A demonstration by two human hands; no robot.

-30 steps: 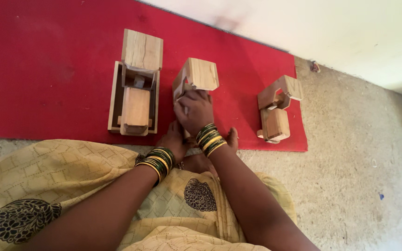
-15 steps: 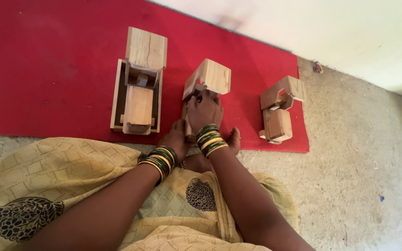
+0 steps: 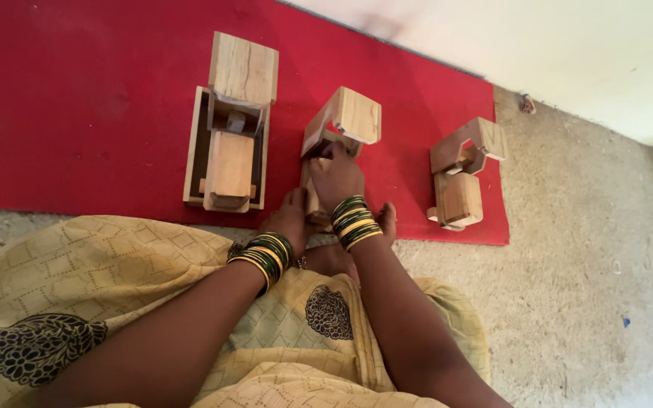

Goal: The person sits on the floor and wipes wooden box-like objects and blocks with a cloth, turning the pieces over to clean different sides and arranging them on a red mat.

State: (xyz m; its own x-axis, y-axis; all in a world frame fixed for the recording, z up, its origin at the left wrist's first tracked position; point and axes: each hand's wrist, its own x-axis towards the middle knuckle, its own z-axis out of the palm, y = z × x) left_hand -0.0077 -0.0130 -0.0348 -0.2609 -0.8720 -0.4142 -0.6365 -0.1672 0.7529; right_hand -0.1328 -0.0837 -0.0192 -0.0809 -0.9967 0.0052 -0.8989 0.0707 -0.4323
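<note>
Spread over the red mat (image 3: 77, 98): three wooden pieces, the middle wooden block (image 3: 341, 125) under both hands. Best kept steady by the left hand (image 3: 290, 223) at its near end; right hand (image 3: 335, 177) closed around it at mid-length.

A red mat (image 3: 77, 98) covers the far floor. On it, a wooden toy (image 3: 230, 128) lies left and another (image 3: 462, 174) right. Grey floor (image 3: 598, 287) runs right; yellow cloth (image 3: 100, 279) spreads near.
</note>
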